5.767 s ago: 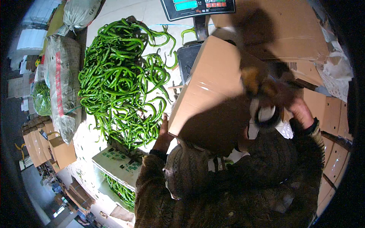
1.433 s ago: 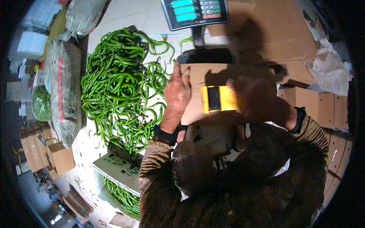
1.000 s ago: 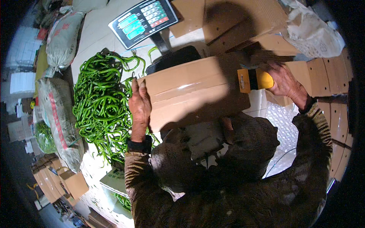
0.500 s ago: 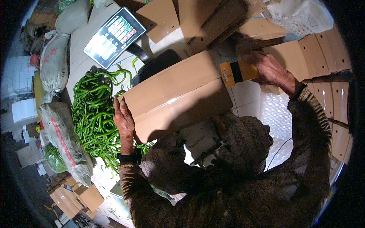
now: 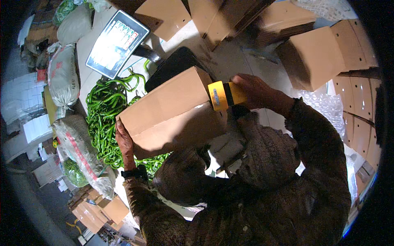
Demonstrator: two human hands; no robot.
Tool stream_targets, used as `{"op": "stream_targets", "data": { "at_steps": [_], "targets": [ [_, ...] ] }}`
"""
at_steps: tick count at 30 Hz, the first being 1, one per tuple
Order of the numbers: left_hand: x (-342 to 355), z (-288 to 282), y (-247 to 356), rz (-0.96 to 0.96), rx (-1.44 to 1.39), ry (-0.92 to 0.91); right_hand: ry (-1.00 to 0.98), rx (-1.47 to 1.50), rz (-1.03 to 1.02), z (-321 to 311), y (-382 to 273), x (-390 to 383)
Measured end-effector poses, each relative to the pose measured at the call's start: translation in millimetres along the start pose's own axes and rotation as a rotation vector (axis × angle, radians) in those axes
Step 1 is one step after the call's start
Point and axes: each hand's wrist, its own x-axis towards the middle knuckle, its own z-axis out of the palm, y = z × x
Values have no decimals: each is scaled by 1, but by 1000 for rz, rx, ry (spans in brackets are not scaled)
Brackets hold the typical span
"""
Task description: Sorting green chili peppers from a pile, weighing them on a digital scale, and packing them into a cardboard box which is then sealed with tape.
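1. The cardboard box (image 5: 174, 110) lies slantwise in front of the person, between the scale's black platform (image 5: 177, 65) and the knees (image 5: 269, 149); what bears it from below is lost in shadow.
2. The left hand (image 5: 124, 142) is unclenched, its fingers laid along the box's left end, apparently to brace it against a push from the other side.
3. The right hand (image 5: 256, 93) is closed around a yellow tape dispenser (image 5: 218, 96) at the box's right end, its front turned toward the carton, presumably so the tape meets the seam.
4. A glossy strip along the middle seam looks like clear tape.
5. Long green chilli peppers (image 5: 103, 119) are heaped beyond the left hand, seemingly to leave the working side free.
6. The scale's lit display (image 5: 117, 44) stands above the heap.
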Motion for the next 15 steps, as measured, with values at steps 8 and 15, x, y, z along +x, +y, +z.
{"op": "stream_targets", "data": {
  "at_steps": [8,15],
  "targets": [
    [0,0,3,-109,-137,-36,64,36,-61,9,24,-3],
    [3,-8,-20,-71,-120,38,-180,-166,231,32,85,-40]
  ]
}}
